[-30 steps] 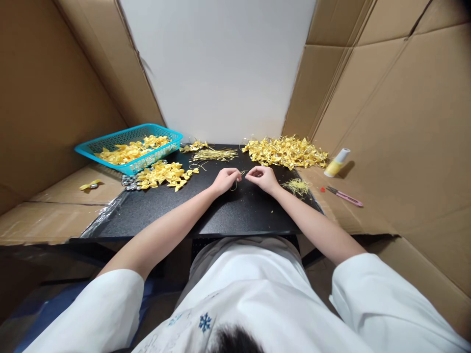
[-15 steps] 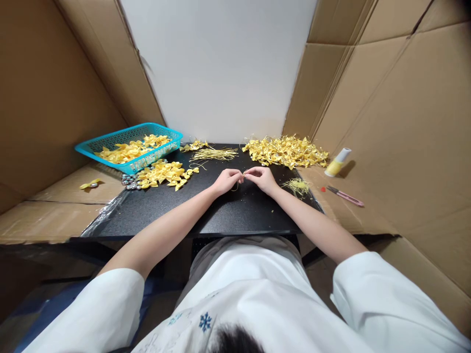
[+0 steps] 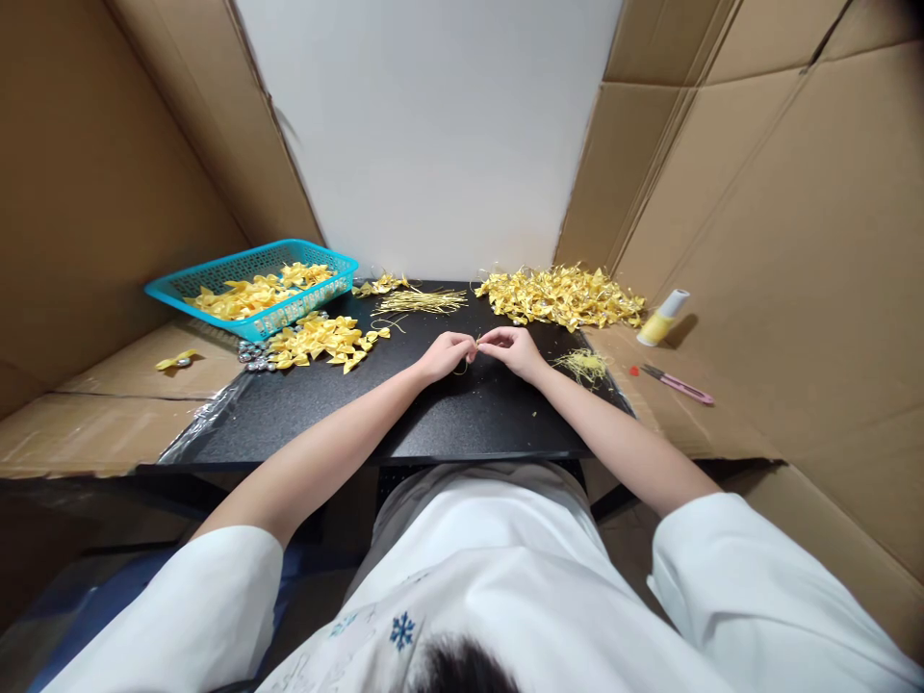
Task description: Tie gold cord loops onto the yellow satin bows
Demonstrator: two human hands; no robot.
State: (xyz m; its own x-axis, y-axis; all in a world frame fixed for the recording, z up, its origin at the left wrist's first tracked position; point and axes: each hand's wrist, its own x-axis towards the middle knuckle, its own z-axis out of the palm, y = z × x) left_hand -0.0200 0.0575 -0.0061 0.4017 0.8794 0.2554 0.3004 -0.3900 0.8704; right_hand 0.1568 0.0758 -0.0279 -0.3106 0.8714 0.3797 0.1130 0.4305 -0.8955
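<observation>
Over the middle of the black table, my left hand [image 3: 449, 356] is closed in a pinch, with a thin gold cord [image 3: 462, 372] curving out below its fingers. My right hand [image 3: 514, 350] pinches at the same spot, thumb and forefinger together, its fingertips meeting those of the left. A tiny yellowish bit shows between the fingertips; most of what they hold is hidden. Left of the hands lies a pile of yellow ribbon bows [image 3: 321, 339]. Straight gold cords [image 3: 423, 302] lie in a bundle behind the hands.
A blue plastic basket [image 3: 165, 291] with yellow bows stands at the left. Corded bows [image 3: 563, 296] are heaped at the back right. Thread scraps [image 3: 583, 366], a thread spool [image 3: 662, 320] and a pink cutter [image 3: 679, 385] lie rightward. Cardboard walls [image 3: 815, 241] enclose both sides.
Almost nothing differs. Both hands keep their pinch at the same place, with only a very slight shift of the fingers.
</observation>
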